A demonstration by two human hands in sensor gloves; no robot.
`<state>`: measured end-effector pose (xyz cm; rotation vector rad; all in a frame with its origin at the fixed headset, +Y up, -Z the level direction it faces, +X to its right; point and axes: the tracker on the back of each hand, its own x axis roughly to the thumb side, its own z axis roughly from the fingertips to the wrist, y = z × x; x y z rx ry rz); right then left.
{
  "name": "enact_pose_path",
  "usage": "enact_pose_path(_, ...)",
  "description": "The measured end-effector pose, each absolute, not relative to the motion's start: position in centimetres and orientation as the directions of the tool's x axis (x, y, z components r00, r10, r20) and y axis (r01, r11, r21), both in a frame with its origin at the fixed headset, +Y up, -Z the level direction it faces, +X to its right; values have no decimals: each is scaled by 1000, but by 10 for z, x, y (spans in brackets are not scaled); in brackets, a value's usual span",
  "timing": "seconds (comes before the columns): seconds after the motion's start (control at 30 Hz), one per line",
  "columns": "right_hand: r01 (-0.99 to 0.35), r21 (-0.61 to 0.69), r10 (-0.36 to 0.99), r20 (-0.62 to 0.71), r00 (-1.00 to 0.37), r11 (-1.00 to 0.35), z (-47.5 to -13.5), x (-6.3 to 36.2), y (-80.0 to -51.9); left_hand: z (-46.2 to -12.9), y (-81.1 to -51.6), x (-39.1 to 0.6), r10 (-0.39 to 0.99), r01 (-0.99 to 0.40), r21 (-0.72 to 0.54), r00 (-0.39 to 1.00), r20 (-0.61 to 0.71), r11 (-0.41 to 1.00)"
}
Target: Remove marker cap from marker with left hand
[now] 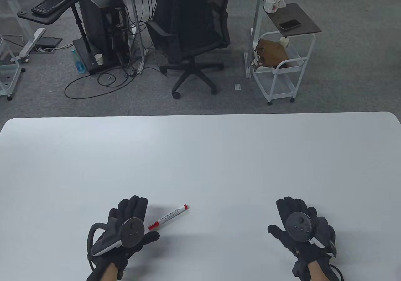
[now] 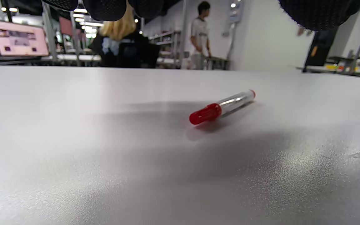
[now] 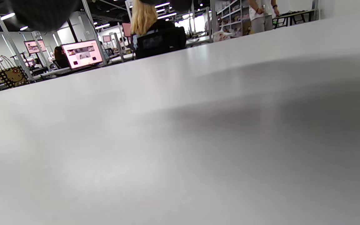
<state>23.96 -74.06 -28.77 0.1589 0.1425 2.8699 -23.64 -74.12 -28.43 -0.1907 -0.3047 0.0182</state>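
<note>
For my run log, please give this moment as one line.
marker: on table, cap on | left hand: beside it, open | right hand: apart, open

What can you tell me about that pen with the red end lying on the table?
It is a marker with a pale, printed barrel, a red cap still on its nearer end and a small red plug at the far end. It looks like plastic. It lies flat and slanted on the white table, just right of the left hand, cap end near the thumb. Neither hand appears to touch it.
</note>
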Motion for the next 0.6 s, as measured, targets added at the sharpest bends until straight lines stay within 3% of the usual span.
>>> enact_pose_path(0.6, -241, 134, 256, 110, -960, -961, -288, 236, -745, -285, -745, -231, 25, 40, -205, 952, 304, 978)
